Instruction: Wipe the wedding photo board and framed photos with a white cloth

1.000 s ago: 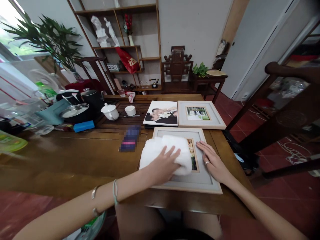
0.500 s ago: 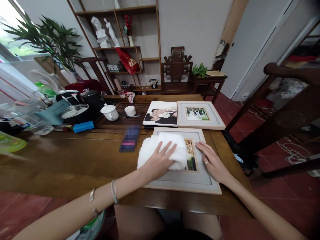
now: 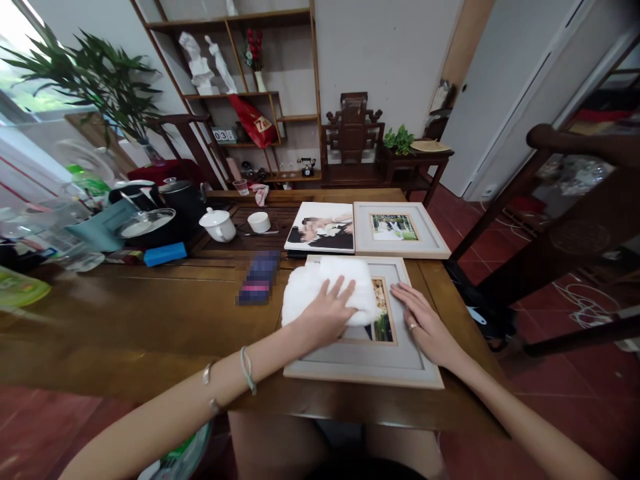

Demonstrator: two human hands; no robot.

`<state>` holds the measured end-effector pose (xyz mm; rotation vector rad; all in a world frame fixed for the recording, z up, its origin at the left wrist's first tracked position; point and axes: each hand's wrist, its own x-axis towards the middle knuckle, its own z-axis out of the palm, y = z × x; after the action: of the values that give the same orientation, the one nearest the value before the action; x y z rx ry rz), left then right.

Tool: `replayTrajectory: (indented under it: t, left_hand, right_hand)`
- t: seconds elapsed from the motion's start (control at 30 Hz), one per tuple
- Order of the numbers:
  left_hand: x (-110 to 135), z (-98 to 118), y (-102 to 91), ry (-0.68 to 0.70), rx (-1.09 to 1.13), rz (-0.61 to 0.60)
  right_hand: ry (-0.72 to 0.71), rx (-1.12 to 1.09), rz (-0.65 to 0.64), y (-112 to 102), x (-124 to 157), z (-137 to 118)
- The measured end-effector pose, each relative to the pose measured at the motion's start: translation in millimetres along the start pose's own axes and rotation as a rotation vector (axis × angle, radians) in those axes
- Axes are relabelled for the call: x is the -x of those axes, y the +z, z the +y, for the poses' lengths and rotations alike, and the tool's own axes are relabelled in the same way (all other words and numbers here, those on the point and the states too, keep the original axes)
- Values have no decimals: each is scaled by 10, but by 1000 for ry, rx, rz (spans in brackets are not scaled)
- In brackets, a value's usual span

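A pale wooden picture frame [image 3: 380, 363] lies flat at the near edge of the wooden table [image 3: 150, 320]. My left hand [image 3: 323, 313] presses a white cloth [image 3: 320, 283] onto the frame's upper left, fingers spread flat over the cloth. My right hand [image 3: 425, 323], wearing a ring, lies flat and open on the frame's right side, holding it down. Part of the photo [image 3: 384, 317] shows between the two hands.
Behind the frame lie a frameless photo print [image 3: 323, 227] and a second framed photo [image 3: 400, 230]. A blurred dark object [image 3: 259, 277] lies left of the cloth. Teaware, pots and a blue sponge [image 3: 165, 253] crowd the table's far left. A dark wooden chair [image 3: 575, 220] stands at right.
My left hand has slid the cloth up and away over the frame, uncovering more of the photo's lower part. My right hand has stayed put.
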<state>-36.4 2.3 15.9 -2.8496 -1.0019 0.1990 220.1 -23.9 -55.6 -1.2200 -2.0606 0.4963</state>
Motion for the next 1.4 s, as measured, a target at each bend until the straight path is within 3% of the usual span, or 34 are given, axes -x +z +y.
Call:
replayTrajectory:
  t: [0.2,0.3,0.4,0.67,0.83,1.0,1.1,1.23,1.4]
  left_hand:
    - [480,586,-184,136,79,-36]
    - [549,702,-194,159,119,-1]
    - [398,592,-105,102,97,8]
    - [-375,-18,164,17,-35,191]
    - [-632,-60,130,39,-90,265]
    - [-648,-13,95,107,-54,197]
    - [-501,143,46,84,-5,125]
    - [-212,594,-99,58,-28,112]
    - [50,1130,-275,183,-18,123]
  right_hand:
    - [12,-2,2,-6,-2,-21]
    - [16,-7,0,-12,-4,-30]
    - [13,-12,1,-12,-4,-31]
    - [-6,-27,21,1,-1,-14]
    - [-6,-25,36,16,6,7]
    - [12,-32,43,29,11,24]
    - [14,-45,52,33,13,25]
    - [28,-59,57,32,13,28]
    - [49,-66,52,14,-1,18]
